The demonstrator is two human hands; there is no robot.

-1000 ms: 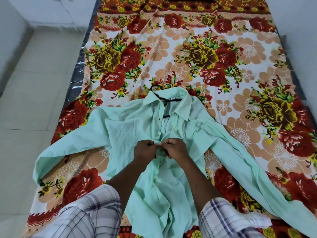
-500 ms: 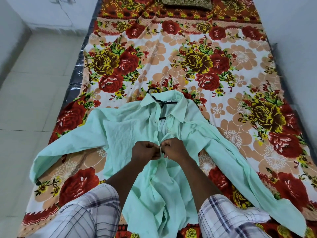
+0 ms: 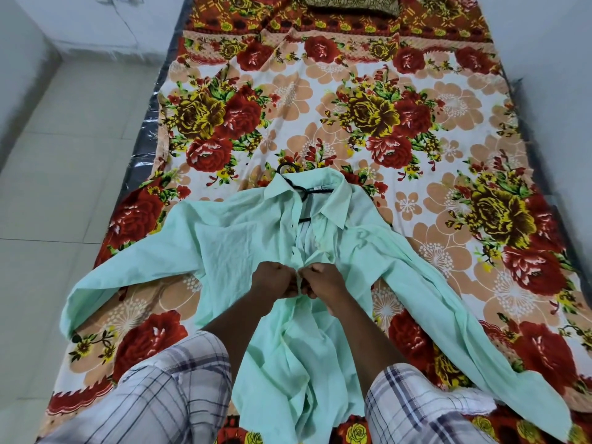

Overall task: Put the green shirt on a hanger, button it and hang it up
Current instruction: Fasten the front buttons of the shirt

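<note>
Green shirt (image 3: 230, 251) spread on floral bed (image 3: 400, 129), black hanger (image 3: 301, 189) in collar, left hand (image 3: 275, 282) and right hand (image 3: 325, 282) fingers pinching placket edges together.

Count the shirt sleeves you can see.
2: the left sleeve spreads toward the floor side, the right sleeve runs past the person's right knee. Neither is hidden.

The bed (image 3: 368, 100) in front of me is covered edge to edge by a floral sheet (image 3: 455, 174) of red and yellow roses. The green shirt (image 3: 243, 251) lies flat near the bed's near edge, sleeves spread toward the left and right edges, a black hanger (image 3: 299, 187) in its collar. A dark patterned pillow (image 3: 352, 3) sits at the far edge.
</note>
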